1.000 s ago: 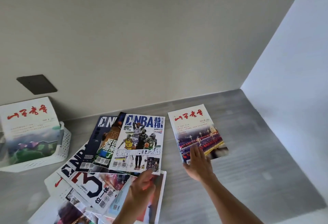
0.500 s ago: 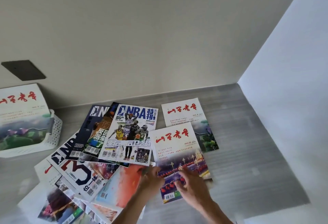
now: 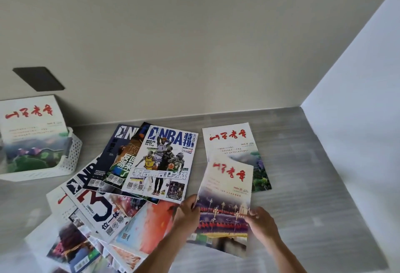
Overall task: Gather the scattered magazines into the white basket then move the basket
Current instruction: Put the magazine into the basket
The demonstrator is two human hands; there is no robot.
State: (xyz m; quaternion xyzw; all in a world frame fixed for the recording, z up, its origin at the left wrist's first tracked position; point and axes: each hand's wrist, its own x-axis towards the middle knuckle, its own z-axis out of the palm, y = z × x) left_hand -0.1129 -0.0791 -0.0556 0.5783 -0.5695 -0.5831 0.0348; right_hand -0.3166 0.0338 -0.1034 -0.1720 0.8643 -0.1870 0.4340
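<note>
A cream magazine with red calligraphy and a night-city photo (image 3: 225, 199) is lifted off the grey tabletop, tilted toward me. My left hand (image 3: 187, 214) grips its left edge and my right hand (image 3: 260, 223) grips its right edge. Behind it lies a second cream magazine (image 3: 231, 143), flat on the table. Several basketball magazines fan out to the left, the top one an NBA issue (image 3: 164, 160). The white perforated basket (image 3: 72, 156) stands at far left, with one cream magazine (image 3: 32, 134) leaning in it.
A grey wood-grain tabletop (image 3: 303, 186) meets a beige back wall and a white side wall (image 3: 357, 143) on the right. A dark wall plate (image 3: 39, 79) sits above the basket. More overlapping magazines (image 3: 97, 218) cover the near-left table.
My right hand dragged the night-city magazine off the one beneath it toward me. My left hand came over from the pile, and both hands now hold it raised.
</note>
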